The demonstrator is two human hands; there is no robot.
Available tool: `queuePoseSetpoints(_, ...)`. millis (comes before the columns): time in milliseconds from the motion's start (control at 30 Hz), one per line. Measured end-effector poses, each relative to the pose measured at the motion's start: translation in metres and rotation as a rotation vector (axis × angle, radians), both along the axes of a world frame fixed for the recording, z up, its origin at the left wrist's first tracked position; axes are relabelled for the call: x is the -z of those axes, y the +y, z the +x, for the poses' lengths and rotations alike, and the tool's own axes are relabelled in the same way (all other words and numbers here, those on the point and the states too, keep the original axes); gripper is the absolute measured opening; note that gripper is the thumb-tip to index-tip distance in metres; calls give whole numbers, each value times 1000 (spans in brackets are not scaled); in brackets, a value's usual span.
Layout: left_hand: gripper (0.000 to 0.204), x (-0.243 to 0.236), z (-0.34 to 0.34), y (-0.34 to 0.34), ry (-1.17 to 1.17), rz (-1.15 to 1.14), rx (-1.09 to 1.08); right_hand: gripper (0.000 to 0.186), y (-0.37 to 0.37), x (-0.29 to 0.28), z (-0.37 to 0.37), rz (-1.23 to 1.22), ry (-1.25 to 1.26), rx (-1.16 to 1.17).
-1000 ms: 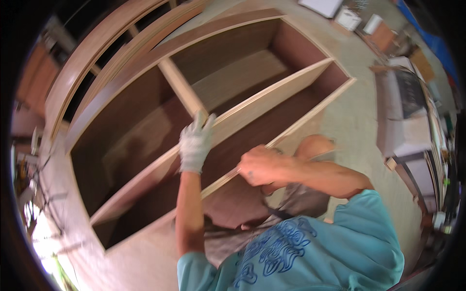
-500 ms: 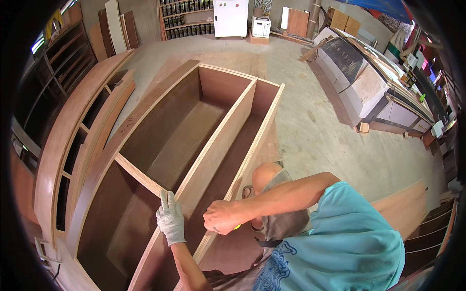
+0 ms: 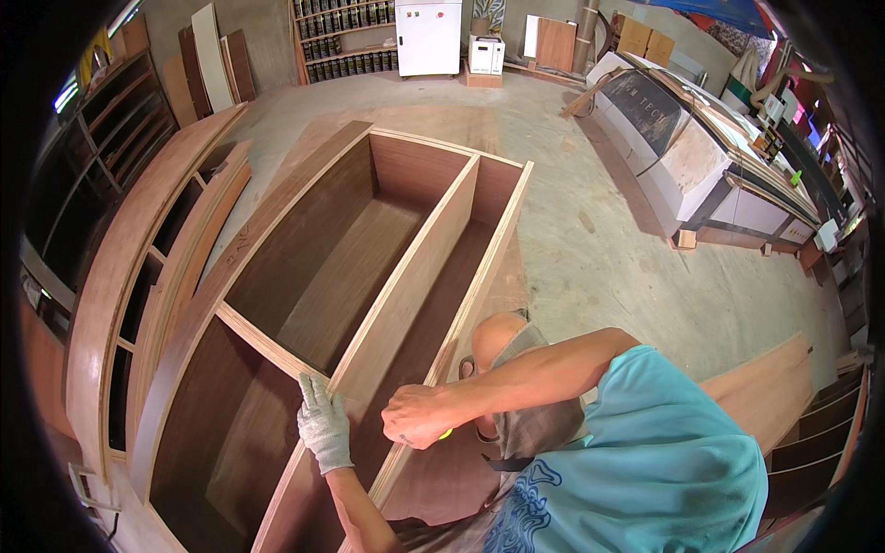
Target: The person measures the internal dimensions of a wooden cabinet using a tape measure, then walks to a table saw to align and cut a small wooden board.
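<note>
A plywood cabinet carcass [image 3: 226, 286] lies on its back, split into open compartments. My left hand [image 3: 321, 426], in a pale knit glove, rests at the junction of the short crosspiece [image 3: 260, 337] and the long inner divider [image 3: 413, 249], fingers stretched over the wood. Just right of it, my right hand [image 3: 415, 415], bare, is closed above the narrow compartment beside the near rail [image 3: 479, 300]. A yellow object [image 3: 445, 433] peeks out from under that fist, mostly hidden.
Long curved plywood frames [image 3: 111, 295] lie at left beside dark shelving [image 3: 129, 129]. A bulky machine [image 3: 691, 166] stands at right. Shelves of dark containers [image 3: 341, 69], a white cabinet [image 3: 428, 37] and panels line the back wall. A loose board [image 3: 756, 387] lies at lower right.
The view has swung up to show more of the room. My gloved hand stays on the divider junction; my right fist has come closer to it, over the narrow compartment.
</note>
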State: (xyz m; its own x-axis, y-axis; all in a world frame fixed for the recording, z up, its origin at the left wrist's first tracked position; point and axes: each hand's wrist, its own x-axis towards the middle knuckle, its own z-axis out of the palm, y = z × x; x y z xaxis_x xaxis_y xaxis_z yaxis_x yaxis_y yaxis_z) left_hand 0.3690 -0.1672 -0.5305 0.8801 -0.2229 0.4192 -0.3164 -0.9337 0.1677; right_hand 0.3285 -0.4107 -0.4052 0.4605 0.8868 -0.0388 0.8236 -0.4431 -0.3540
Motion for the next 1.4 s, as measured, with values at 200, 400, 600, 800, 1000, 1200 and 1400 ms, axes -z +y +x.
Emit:
queuePoseSetpoints(200,62,1,1,-8,30,17,3,13,-10,3,-2,34,2,19)
queuePoseSetpoints(400,53,-22,-9,5,80,-84,-85,15,12,-23,4,-76,102,-32)
queuePoseSetpoints(600,59,-16,4,-14,-48,-69,-41,12,-8,-19,5,-162,92,31)
queuePoseSetpoints(800,61,-14,-6,2,47,-25,-111,10,10,-17,1,-221,52,24)
queuePoseSetpoints(1000,61,-15,-4,-5,85,-16,-107,10,1,-17,3,-224,48,24)
queuePoseSetpoints(1200,61,-14,-3,-4,70,-20,-100,9,3,-17,5,-234,22,-2)
queuePoseSetpoints(1400,59,-20,-5,-5,90,-26,-106,10,5,-16,4,-266,42,33)
